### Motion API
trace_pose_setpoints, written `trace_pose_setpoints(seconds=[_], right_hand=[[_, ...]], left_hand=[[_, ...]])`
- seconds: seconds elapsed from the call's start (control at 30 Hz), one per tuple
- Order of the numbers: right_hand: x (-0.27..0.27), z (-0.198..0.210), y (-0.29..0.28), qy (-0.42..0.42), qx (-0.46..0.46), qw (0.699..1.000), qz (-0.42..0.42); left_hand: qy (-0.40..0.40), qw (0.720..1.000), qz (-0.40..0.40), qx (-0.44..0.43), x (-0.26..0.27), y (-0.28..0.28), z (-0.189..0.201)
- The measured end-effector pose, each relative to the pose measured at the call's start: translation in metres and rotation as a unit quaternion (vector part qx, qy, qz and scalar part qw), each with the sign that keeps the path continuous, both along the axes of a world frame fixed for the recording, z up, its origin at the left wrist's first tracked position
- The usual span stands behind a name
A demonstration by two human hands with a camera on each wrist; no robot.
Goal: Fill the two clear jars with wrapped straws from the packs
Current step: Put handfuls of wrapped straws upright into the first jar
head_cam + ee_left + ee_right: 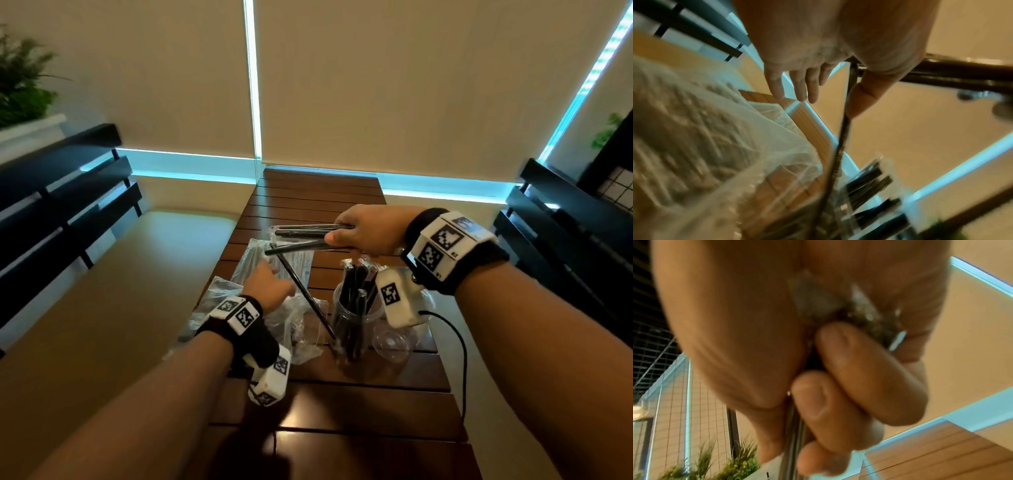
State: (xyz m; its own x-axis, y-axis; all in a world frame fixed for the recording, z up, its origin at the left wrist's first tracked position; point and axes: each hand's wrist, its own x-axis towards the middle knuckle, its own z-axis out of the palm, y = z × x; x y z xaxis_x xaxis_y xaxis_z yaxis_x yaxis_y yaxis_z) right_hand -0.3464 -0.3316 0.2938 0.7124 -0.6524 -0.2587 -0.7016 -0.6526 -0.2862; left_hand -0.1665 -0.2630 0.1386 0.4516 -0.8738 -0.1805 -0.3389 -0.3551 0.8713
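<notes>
My right hand (337,229) is raised over the wooden table (308,192) and grips a bundle of black wrapped straws (305,234) that points left. In the right wrist view its fingers (838,386) curl round the wrapper ends (818,305). One loose straw (301,291) slants from the bundle's tip down to the foot of a clear jar (356,318) that holds several straws. My left hand (272,274) hovers over the plastic packs (274,260), fingers straight. Its thumb (859,97) lies beside that straw (840,146). A second, empty jar (394,342) stands to the right, partly hidden.
Crumpled clear wrapping (301,322) lies left of the jars, with another pack (219,298) under my left wrist. Dark slatted benches flank the table on the left (51,192) and right (565,222). A black cable (459,342) hangs from my right wrist.
</notes>
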Motion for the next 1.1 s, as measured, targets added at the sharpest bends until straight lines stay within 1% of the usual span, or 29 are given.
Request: trace_pose_setpoints(seconds=[0.07, 0.1, 0.17, 0.2, 0.23, 0.3, 0.4, 0.5, 0.53, 0.57, 0.6, 0.7, 0.73, 0.8, 0.87, 0.93, 0.97, 1.03, 1.1], right_hand=[[-0.001, -0.004, 0.001, -0.053, 0.018, 0.998, -0.01], [-0.001, -0.006, 0.003, -0.077, 0.024, 0.997, -0.009], [0.0, -0.01, 0.006, -0.122, 0.033, 0.992, -0.002], [0.0, -0.015, 0.007, -0.143, 0.03, 0.989, -0.002], [0.0, -0.021, 0.007, -0.165, 0.02, 0.986, -0.007], [0.0, -0.039, 0.008, -0.202, -0.008, 0.979, -0.026], [0.004, -0.07, 0.015, -0.271, -0.022, 0.961, -0.048], [0.01, -0.093, 0.026, -0.342, -0.022, 0.938, -0.055], [0.012, -0.098, 0.03, -0.357, -0.019, 0.933, -0.048], [0.014, -0.101, 0.033, -0.372, -0.018, 0.927, -0.04], [0.015, -0.101, 0.036, -0.389, -0.017, 0.921, -0.036], [0.017, -0.1, 0.039, -0.429, -0.003, 0.903, -0.034], [0.016, -0.099, 0.039, -0.434, 0.002, 0.9, -0.031], [0.013, -0.098, 0.042, -0.431, 0.018, 0.902, -0.021], [0.004, -0.098, 0.042, -0.414, 0.062, 0.908, -0.018], [-0.008, -0.097, 0.04, -0.378, 0.146, 0.914, -0.035], [-0.014, -0.1, 0.038, -0.349, 0.175, 0.919, -0.041], [-0.021, -0.107, 0.036, -0.291, 0.194, 0.936, -0.029], [-0.019, -0.113, 0.035, -0.289, 0.207, 0.934, -0.026]], left_hand=[[0.1, 0.995, 0.016, -0.024, -0.003, -0.003, 0.009], [0.129, 0.99, 0.025, -0.04, -0.005, -0.004, 0.013], [0.16, 0.984, 0.037, -0.065, -0.008, -0.006, 0.02], [0.192, 0.977, 0.042, -0.08, -0.011, -0.006, 0.025], [0.238, 0.965, 0.045, -0.101, -0.014, -0.006, 0.031], [0.33, 0.931, 0.042, -0.149, -0.018, -0.009, 0.047], [0.392, 0.894, 0.06, -0.209, -0.025, -0.01, 0.076], [0.47, 0.842, 0.057, -0.26, -0.032, -0.01, 0.095], [0.483, 0.83, 0.052, -0.274, -0.034, -0.01, 0.098], [0.484, 0.826, 0.049, -0.284, -0.036, -0.011, 0.1], [0.469, 0.833, 0.044, -0.29, -0.039, -0.012, 0.1], [0.374, 0.884, 0.025, -0.281, -0.047, -0.017, 0.098], [0.352, 0.893, 0.032, -0.278, -0.05, -0.018, 0.097], [0.325, 0.901, 0.063, -0.28, -0.055, -0.021, 0.096], [0.252, 0.916, 0.085, -0.299, -0.059, -0.022, 0.098], [0.154, 0.931, 0.077, -0.321, -0.064, -0.02, 0.103], [0.105, 0.935, 0.062, -0.333, -0.068, -0.017, 0.106], [0.028, 0.933, 0.018, -0.359, -0.078, -0.01, 0.114], [-0.004, 0.924, -0.015, -0.383, -0.087, -0.005, 0.119]])
